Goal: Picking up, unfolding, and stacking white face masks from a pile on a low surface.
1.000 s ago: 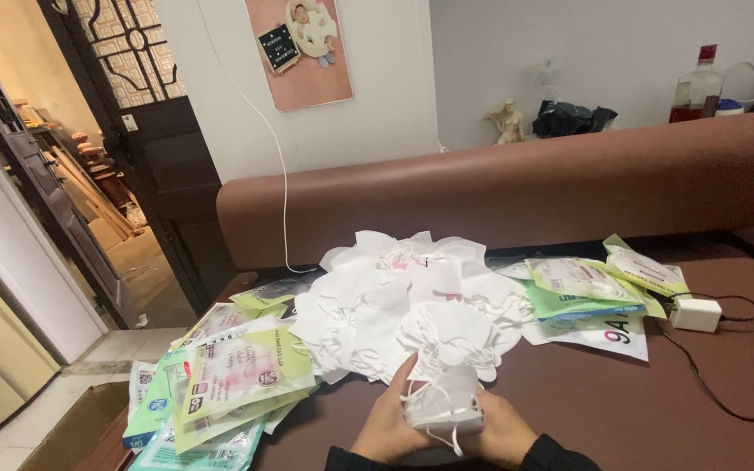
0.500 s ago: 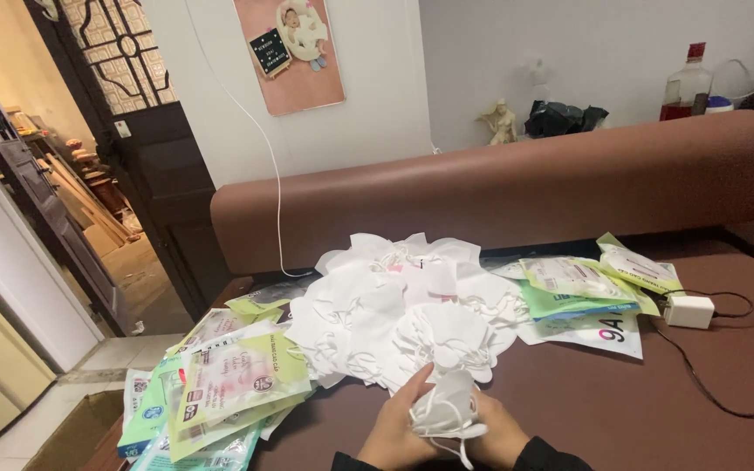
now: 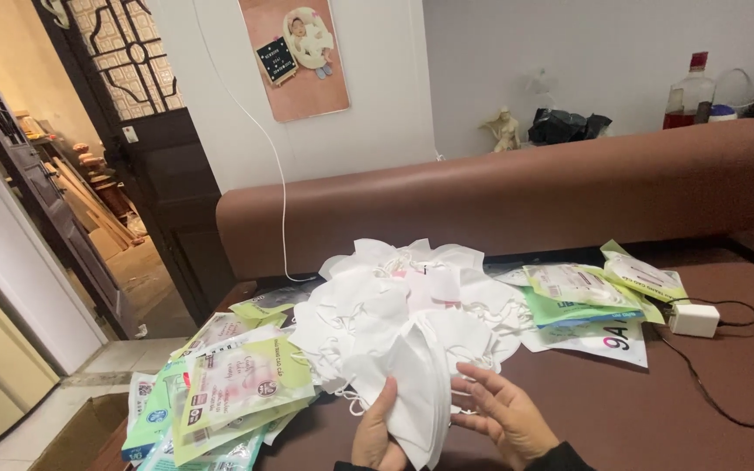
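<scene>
Lifted and fanned upright now, stack (image 3: 416, 397) gripped in left hand (image 3: 377, 436), right hand (image 3: 503, 419) open against it; pile (image 3: 403, 296) unsorted beyond.

- A home, lived in and used for piecework
- Brown padded leather headboard (image 3: 499, 196) behind a brown bed-like surface (image 3: 700, 392)
- Pink baby poster (image 3: 294, 54) on the white wall
- Dark ornate iron-grille door (image 3: 146, 113) open onto a hallway stacked with timber
</scene>
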